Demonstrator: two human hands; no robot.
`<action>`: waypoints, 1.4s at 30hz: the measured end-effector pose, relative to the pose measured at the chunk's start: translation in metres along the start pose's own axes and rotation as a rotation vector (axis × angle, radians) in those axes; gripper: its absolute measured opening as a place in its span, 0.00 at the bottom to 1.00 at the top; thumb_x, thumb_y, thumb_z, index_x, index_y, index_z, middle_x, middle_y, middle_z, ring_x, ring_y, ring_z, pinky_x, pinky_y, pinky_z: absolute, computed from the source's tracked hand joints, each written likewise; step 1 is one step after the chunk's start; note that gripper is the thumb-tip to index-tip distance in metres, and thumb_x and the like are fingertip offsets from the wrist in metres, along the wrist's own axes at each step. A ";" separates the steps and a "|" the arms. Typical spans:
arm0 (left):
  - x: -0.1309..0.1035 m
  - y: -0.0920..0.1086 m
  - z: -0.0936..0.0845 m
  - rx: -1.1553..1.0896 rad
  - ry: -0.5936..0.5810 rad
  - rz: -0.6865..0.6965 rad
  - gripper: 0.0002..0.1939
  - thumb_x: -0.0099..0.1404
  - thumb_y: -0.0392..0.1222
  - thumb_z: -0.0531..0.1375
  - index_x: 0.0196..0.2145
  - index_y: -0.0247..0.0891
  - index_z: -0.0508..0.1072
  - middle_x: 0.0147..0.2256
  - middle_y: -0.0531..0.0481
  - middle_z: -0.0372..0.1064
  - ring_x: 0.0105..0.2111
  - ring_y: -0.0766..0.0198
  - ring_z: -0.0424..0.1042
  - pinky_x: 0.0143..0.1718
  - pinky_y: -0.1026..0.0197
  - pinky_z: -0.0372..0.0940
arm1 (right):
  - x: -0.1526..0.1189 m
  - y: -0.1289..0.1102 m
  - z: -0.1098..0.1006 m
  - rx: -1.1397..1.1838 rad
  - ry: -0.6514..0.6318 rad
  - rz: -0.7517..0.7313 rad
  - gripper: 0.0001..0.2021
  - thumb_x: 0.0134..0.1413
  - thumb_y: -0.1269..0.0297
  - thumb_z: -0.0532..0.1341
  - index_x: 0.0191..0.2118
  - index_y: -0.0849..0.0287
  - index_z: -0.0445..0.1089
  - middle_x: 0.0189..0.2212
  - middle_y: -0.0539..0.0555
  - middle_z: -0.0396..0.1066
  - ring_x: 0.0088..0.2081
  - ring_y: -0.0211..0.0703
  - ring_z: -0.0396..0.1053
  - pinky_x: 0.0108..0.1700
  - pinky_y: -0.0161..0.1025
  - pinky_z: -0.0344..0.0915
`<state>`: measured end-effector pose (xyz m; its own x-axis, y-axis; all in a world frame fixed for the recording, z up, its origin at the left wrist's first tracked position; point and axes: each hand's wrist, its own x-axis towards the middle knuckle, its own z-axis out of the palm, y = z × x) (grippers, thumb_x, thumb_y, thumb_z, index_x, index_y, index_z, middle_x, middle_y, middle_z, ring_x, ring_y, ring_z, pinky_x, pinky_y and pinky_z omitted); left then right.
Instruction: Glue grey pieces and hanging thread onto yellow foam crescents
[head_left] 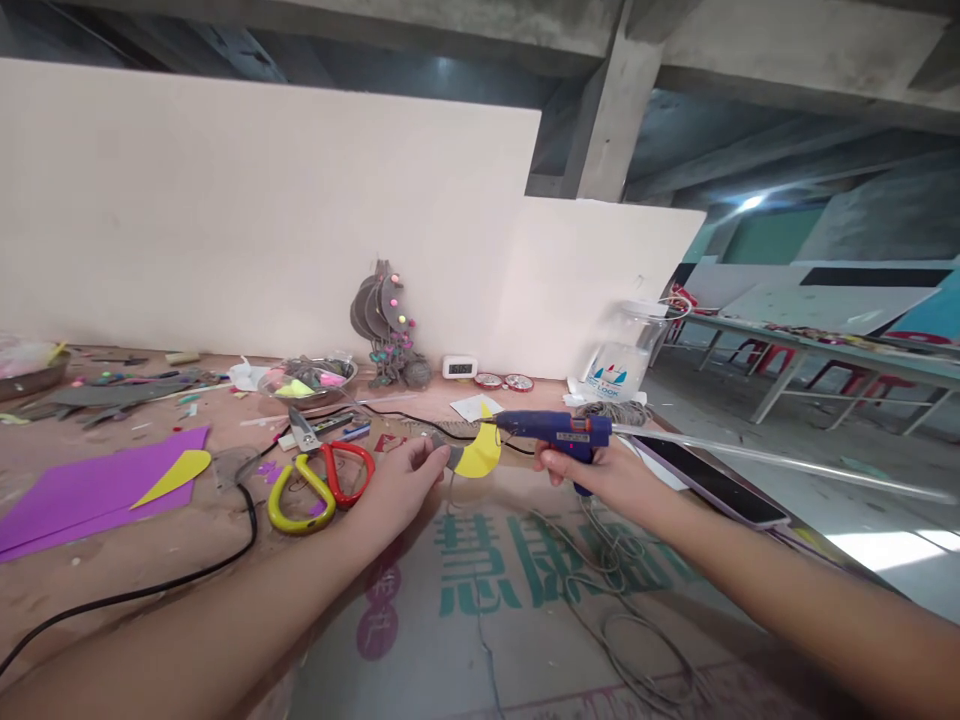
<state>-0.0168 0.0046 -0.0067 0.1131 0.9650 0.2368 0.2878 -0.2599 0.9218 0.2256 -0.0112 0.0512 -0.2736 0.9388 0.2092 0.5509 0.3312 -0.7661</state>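
My right hand (570, 468) is wrapped round the handle of a blue glue gun (555, 428), with a long clear glue stick (750, 452) sticking out of its back. The gun's nozzle points left and meets the edge of a yellow crescent-shaped piece (480, 455). My left hand (412, 468) pinches the grey end of that piece between thumb and fingers. Close to my left hand lie scissors (304, 435) with one yellow and one red handle loop. Grey string (615, 570) runs loosely over the printed board (420, 640) below my hands.
Purple sheets (82, 500) with a yellow cutout (176, 476) lie at left, near a black cable (247, 520). Behind stand a bowl (330, 390), a grey decorated figure (386, 320), a small clock (459, 367) and a plastic jar (622, 355). A phone (712, 480) lies right.
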 end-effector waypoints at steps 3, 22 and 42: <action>-0.001 0.002 -0.001 0.003 -0.022 -0.017 0.18 0.61 0.52 0.51 0.20 0.38 0.58 0.19 0.57 0.57 0.21 0.69 0.57 0.24 0.65 0.51 | -0.012 0.005 0.014 -0.118 0.080 0.061 0.17 0.47 0.48 0.58 0.30 0.58 0.70 0.30 0.54 0.73 0.34 0.45 0.70 0.38 0.42 0.67; -0.004 0.005 -0.003 0.023 -0.052 -0.001 0.18 0.61 0.52 0.51 0.20 0.38 0.58 0.19 0.57 0.57 0.21 0.69 0.56 0.24 0.65 0.52 | -0.019 0.009 0.034 -0.038 -0.066 -0.017 0.13 0.47 0.52 0.61 0.31 0.56 0.64 0.25 0.48 0.66 0.28 0.38 0.65 0.30 0.33 0.62; -0.007 0.011 -0.003 0.048 -0.050 -0.013 0.19 0.60 0.54 0.52 0.20 0.38 0.58 0.19 0.57 0.56 0.20 0.70 0.55 0.23 0.66 0.50 | -0.019 0.009 0.037 -0.161 0.005 -0.066 0.16 0.45 0.50 0.61 0.25 0.58 0.62 0.20 0.46 0.60 0.24 0.35 0.59 0.25 0.32 0.56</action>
<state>-0.0167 -0.0048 0.0030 0.1563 0.9655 0.2085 0.3346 -0.2504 0.9085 0.2065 -0.0297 0.0174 -0.3097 0.9148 0.2594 0.6511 0.4029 -0.6433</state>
